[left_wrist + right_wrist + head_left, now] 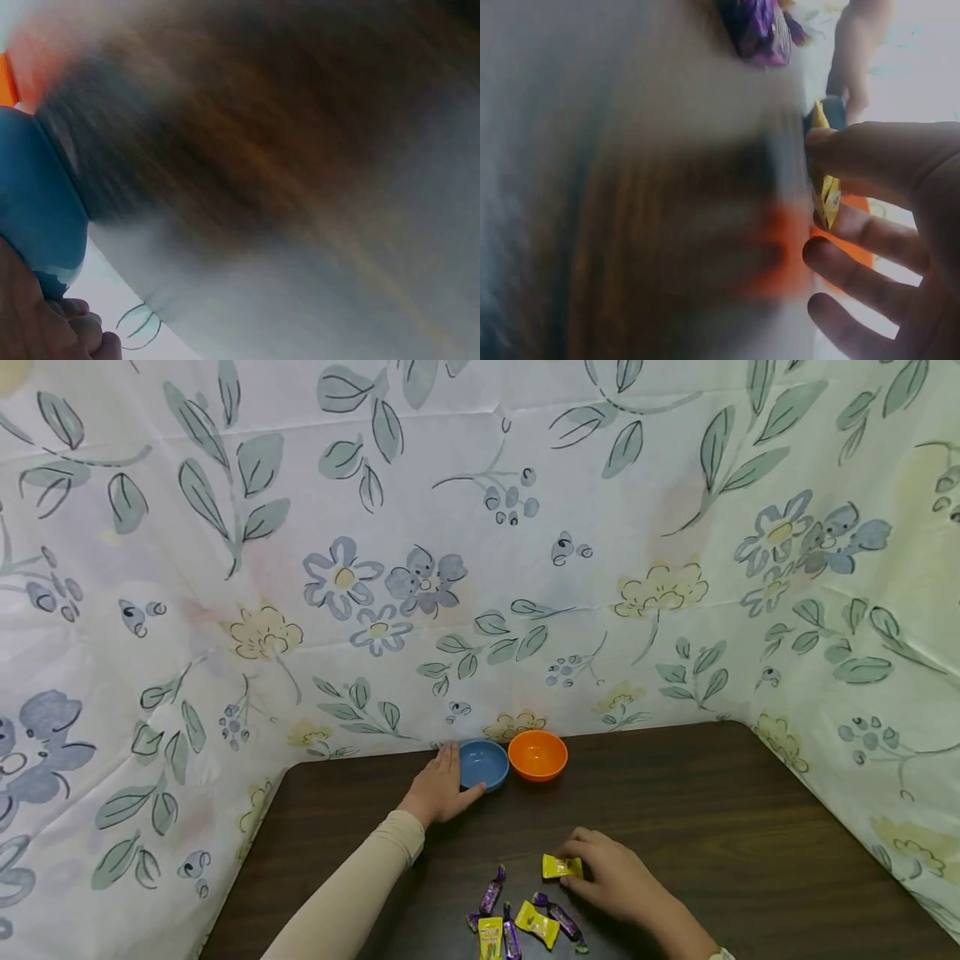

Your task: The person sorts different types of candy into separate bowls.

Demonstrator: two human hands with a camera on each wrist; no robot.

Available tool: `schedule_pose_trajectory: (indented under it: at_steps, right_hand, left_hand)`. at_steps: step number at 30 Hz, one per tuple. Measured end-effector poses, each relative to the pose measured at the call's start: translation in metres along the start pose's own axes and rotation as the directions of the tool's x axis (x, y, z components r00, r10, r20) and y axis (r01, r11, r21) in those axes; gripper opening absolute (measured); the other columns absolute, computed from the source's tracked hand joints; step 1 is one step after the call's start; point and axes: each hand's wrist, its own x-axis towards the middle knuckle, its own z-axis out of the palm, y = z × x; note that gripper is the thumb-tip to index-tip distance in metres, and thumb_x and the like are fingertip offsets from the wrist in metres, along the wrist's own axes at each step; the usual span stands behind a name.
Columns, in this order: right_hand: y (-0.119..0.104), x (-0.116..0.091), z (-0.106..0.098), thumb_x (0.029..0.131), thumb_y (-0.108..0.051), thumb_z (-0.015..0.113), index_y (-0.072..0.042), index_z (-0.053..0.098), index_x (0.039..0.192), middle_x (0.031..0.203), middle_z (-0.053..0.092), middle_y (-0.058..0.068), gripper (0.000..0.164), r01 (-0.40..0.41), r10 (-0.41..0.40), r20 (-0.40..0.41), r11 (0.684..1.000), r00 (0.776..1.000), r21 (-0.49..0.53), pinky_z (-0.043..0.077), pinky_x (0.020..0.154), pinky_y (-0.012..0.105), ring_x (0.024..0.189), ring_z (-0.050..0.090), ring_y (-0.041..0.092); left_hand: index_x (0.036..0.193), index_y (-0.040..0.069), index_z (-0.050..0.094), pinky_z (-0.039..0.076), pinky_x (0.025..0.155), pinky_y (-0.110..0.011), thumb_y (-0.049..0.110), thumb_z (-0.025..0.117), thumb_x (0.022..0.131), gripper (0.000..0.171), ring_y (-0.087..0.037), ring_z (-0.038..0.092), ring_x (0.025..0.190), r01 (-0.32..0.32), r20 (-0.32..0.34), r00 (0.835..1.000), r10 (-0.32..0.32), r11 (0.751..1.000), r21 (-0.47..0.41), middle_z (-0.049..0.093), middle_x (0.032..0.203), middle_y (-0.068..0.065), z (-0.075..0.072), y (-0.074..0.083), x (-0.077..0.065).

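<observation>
At the back of the table, my left hand (442, 789) lies against the left side of a blue bowl (483, 766), its fingers extended and thumb along the near side. The bowl's side (41, 187) also shows in the left wrist view. Nearer the front, my right hand (611, 872) pinches a yellow wrapped candy (559, 867) between thumb and fingers. That candy (826, 199) is seen edge-on in the right wrist view. Below it lie two more yellow candies, one (537, 925) beside the other (491, 937), and several purple wrapped candies (512, 935).
An orange bowl (537, 755) stands right beside the blue one. Both sit near the back edge of the dark wooden table (675, 802). A floral cloth (480, 568) hangs behind the table and along both sides.
</observation>
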Motion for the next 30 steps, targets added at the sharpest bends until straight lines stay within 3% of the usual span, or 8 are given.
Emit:
schedule_pose_trajectory:
  at_steps: [4, 12, 16, 21, 30]
  right_hand:
    - [0.003, 0.005, -0.002, 0.093, -0.031, 0.083, -0.027, 0.078, 0.114, 0.105, 0.067, -0.016, 0.021, -0.015, 0.015, -0.081, 1.000, 0.997, 0.001, 0.055, 0.073, 0.029, 0.088, 0.058, 0.001]
    - [0.005, 0.020, -0.002, 0.092, -0.028, 0.085, -0.027, 0.080, 0.111, 0.100, 0.067, -0.016, 0.020, -0.129, 0.134, -0.179, 0.991, 0.975, 0.042, 0.052, 0.071, 0.026, 0.085, 0.060, 0.002]
    - [0.004, 0.030, -0.003, 0.092, -0.027, 0.084, -0.027, 0.080, 0.111, 0.099, 0.067, -0.015, 0.019, -0.174, 0.201, -0.194, 0.973, 0.960, 0.151, 0.053, 0.074, 0.025, 0.086, 0.060, 0.005]
    - [-0.002, 0.048, -0.007, 0.092, -0.022, 0.084, -0.020, 0.080, 0.111, 0.099, 0.070, -0.007, 0.020, -0.144, 0.223, -0.237, 0.940, 0.946, 0.311, 0.055, 0.076, 0.025, 0.085, 0.061, 0.010]
    - [-0.008, 0.081, -0.006, 0.090, -0.019, 0.087, -0.013, 0.080, 0.112, 0.103, 0.071, -0.001, 0.023, -0.105, 0.203, -0.323, 0.949, 0.924, 0.296, 0.058, 0.081, 0.028, 0.086, 0.061, 0.012]
  left_hand:
    - [0.166, -0.006, 0.021, 0.028, 0.132, -0.047, 0.078, 0.033, 0.102, 0.106, -0.035, 0.023, 0.164, 0.004, -0.020, 1.000, -0.004, 0.999, 0.035, 0.020, 0.175, -0.024, 0.001, -0.001, 0.001]
    - [0.166, -0.007, 0.023, 0.030, 0.131, -0.047, 0.078, 0.035, 0.102, 0.107, -0.035, 0.025, 0.164, 0.004, -0.032, 0.999, -0.003, 1.000, 0.022, 0.022, 0.175, -0.025, 0.003, -0.001, 0.000]
    - [0.166, -0.006, 0.023, 0.029, 0.131, -0.047, 0.079, 0.034, 0.101, 0.108, -0.035, 0.026, 0.163, 0.002, -0.024, 1.000, -0.002, 1.000, 0.029, 0.023, 0.175, -0.024, 0.003, 0.001, 0.001]
    - [0.167, -0.005, 0.022, 0.029, 0.131, -0.047, 0.080, 0.033, 0.101, 0.108, -0.035, 0.026, 0.163, 0.010, -0.015, 1.000, -0.010, 0.999, 0.048, 0.022, 0.175, -0.023, 0.004, 0.000, 0.001]
    - [0.167, -0.005, 0.023, 0.030, 0.131, -0.046, 0.081, 0.032, 0.101, 0.108, -0.034, 0.026, 0.163, 0.023, -0.014, 1.000, -0.022, 0.998, 0.067, 0.023, 0.175, -0.023, 0.002, 0.002, 0.001]
